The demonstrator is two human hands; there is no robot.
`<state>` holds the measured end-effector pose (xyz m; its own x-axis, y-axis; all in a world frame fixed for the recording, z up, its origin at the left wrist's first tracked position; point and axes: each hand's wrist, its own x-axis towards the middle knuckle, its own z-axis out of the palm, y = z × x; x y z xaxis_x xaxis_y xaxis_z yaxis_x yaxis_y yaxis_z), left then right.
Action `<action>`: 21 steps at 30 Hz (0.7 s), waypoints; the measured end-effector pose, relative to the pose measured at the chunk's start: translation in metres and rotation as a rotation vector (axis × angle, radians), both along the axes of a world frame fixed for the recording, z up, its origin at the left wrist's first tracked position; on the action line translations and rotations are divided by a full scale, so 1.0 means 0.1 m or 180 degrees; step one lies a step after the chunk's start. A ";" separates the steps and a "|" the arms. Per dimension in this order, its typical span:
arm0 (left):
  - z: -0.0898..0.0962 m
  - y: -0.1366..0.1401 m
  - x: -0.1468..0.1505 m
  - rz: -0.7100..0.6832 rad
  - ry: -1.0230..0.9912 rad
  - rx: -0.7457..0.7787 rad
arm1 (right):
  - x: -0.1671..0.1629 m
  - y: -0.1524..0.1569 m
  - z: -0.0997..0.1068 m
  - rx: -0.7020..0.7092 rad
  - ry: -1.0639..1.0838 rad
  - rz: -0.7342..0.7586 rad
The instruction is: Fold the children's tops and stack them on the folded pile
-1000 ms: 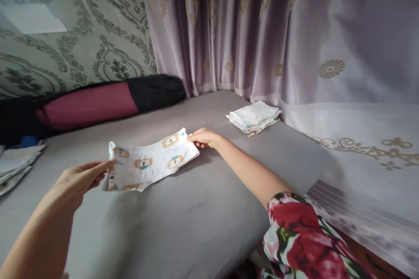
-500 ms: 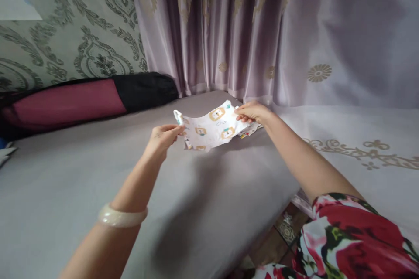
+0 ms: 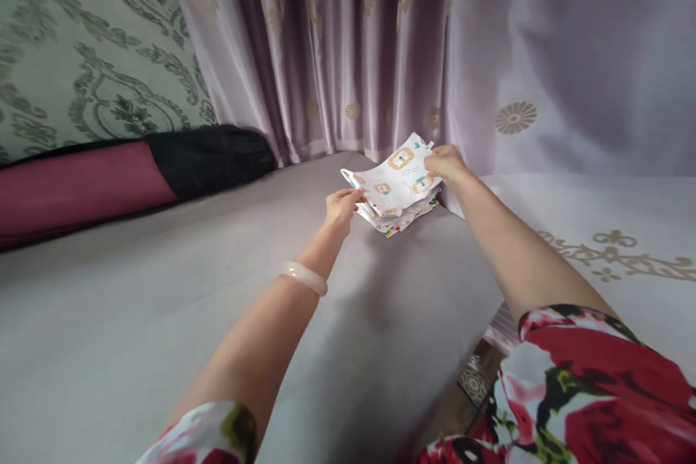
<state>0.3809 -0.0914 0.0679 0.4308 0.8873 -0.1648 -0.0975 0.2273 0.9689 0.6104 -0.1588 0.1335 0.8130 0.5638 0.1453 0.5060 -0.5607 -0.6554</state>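
Ahead of us at twelve o'clock, the printed cloth (image 3: 401, 180) hangs over the cloth stack (image 3: 388, 224) on the grey bed (image 3: 217, 290); we can't tell whether the two touch. Our left hand (image 3: 342, 209) has its grip pinching the fabric at the cloth's eight o'clock, and our right hand (image 3: 446, 162) pinches it at two o'clock. To lay it well, we'd want both sides evenly taut, edges lined up with the stack's, and a gentle, level release that drags nothing askew
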 end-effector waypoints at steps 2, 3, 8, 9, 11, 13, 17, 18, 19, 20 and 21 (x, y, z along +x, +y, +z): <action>-0.04 0.01 0.12 -0.0050 0.0020 -0.0094 | 0.08 0.03 -0.01 -0.0240 -0.0381 -0.0165; -0.06 0.02 0.17 -0.0062 0.0043 -0.0134 | 0.11 0.05 -0.01 -0.0300 -0.0509 -0.0207; -0.12 0.07 0.31 -0.0049 0.0131 -0.0232 | 0.19 0.15 -0.05 -0.0437 -0.0839 -0.0127; -0.14 0.08 0.32 -0.0046 0.0152 -0.0250 | 0.21 0.16 -0.06 -0.0459 -0.0831 -0.0143; -0.17 0.10 0.33 -0.0036 0.0184 -0.0298 | 0.23 0.18 -0.09 -0.0542 -0.0778 -0.0179; -0.21 0.11 0.32 -0.0028 0.0175 -0.0345 | 0.24 0.18 -0.11 -0.0635 -0.0714 -0.0183; -0.26 0.14 0.29 -0.0045 0.0147 -0.0486 | 0.27 0.19 -0.12 -0.0692 -0.0628 -0.0211; -0.26 0.15 0.28 -0.0062 0.0126 -0.0511 | 0.28 0.19 -0.12 -0.0691 -0.0607 -0.0208; -0.26 0.15 0.28 -0.0083 0.0101 -0.0525 | 0.30 0.19 -0.11 -0.0688 -0.0592 -0.0197; -0.26 0.15 0.28 -0.0106 0.0076 -0.0525 | 0.31 0.19 -0.11 -0.0693 -0.0574 -0.0193; -0.26 0.15 0.28 -0.0124 0.0060 -0.0514 | 0.33 0.19 -0.12 -0.0702 -0.0560 -0.0196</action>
<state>0.4086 -0.0763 0.0419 0.4599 0.8312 -0.3123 -0.0677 0.3835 0.9210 0.6433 -0.1399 0.1220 0.8199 0.5477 0.1666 0.5617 -0.7132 -0.4194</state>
